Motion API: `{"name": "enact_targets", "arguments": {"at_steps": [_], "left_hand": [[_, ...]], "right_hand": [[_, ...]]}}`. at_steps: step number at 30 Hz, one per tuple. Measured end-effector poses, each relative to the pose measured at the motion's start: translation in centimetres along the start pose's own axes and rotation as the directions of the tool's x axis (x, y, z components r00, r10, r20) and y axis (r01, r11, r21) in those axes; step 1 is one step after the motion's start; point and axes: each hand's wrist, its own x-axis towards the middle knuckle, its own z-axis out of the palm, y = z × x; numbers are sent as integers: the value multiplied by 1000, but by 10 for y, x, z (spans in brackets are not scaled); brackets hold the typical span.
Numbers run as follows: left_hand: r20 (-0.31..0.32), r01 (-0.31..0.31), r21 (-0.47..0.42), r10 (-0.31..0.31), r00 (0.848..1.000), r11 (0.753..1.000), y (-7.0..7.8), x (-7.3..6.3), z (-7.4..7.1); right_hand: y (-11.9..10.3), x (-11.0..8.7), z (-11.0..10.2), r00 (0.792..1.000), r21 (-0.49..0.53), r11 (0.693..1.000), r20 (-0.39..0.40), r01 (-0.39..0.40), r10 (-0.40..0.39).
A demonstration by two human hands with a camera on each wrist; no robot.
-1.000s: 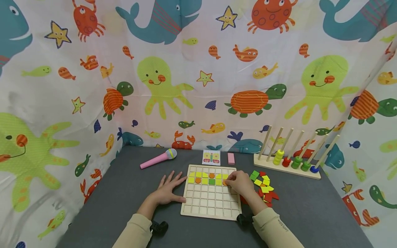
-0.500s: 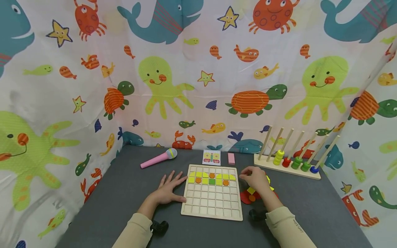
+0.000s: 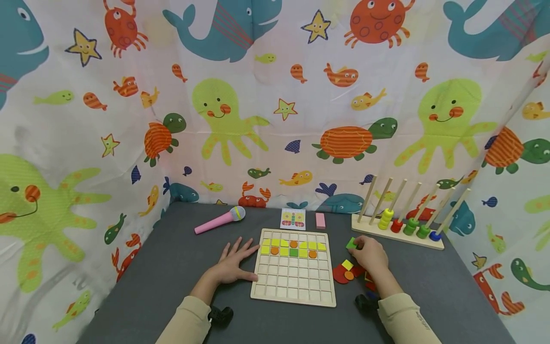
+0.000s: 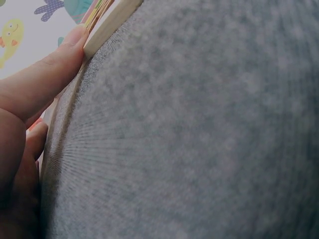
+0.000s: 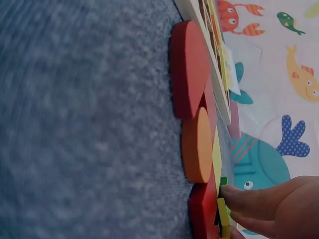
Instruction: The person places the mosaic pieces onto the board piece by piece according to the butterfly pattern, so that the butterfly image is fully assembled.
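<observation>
A wooden grid board (image 3: 293, 282) lies on the dark table. Its upper rows hold yellow tiles, orange round tiles and a green square tile (image 3: 293, 252). My left hand (image 3: 232, 265) rests spread at the board's left edge; in the left wrist view the thumb (image 4: 70, 47) touches the wooden rim. Right of the board, my right hand (image 3: 373, 255) pinches a green tile (image 3: 351, 242) between thumb and fingers. Below it lie a red piece (image 5: 189, 69), an orange round tile (image 5: 198, 145) and a yellow tile (image 3: 347, 264). The hand hides part of this pile.
Behind the board lie a butterfly picture card (image 3: 293, 218) and a pink block (image 3: 320, 220). A pink toy microphone (image 3: 220, 220) is at the back left. A wooden peg stand (image 3: 397, 231) with coloured rings stands at the back right, beyond my right hand.
My right hand has left the board's right side, moving right to the loose tiles, and now has a green tile at its fingertips. The left hand has stayed in place.
</observation>
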Motion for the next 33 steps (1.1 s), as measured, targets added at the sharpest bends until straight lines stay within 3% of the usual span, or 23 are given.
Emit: {"name": "enact_targets", "arguments": {"at_steps": [10, 21, 33], "left_hand": [[-3, -1, -8, 0, 1000, 1000, 4, -2, -2], [-7, 11, 5, -11, 1000, 1000, 3, 0, 0], [-18, -11, 11, 12, 1000, 1000, 1, 0, 1]], "right_hand": [[1, 3, 1, 998, -16, 999, 48, 30, -29], [-3, 7, 1, 995, 30, 1000, 95, -2, -1], [-9, 8, 0, 989, 20, 998, 139, 53, -55]]}}
